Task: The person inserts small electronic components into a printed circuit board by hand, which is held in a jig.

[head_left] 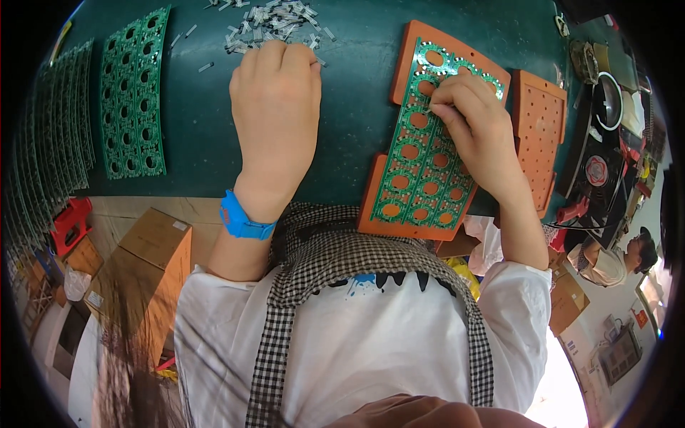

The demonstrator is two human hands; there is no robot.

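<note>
My left hand (277,118), wearing a blue wristband (245,218), rests with curled fingers at the near edge of a pile of small clear tubular parts with dark ends (282,20). Its fingertips are hidden under the hand, so what they grip does not show. To the right, a green circuit board panel (422,153) with rows of round holes lies on an orange fixture plate (371,203). Over the panel's upper half, my right hand (477,121) has thumb and forefinger pinched at the board. Anything between them is too small or hidden to make out.
Another green panel (134,93) lies on the dark green table (203,143) at left, beside a row of standing panels (53,128). A second orange plate (539,135) is at right, near a black fan-like device (599,171). Cardboard boxes (146,250) stand below left; a person (614,260) is far right.
</note>
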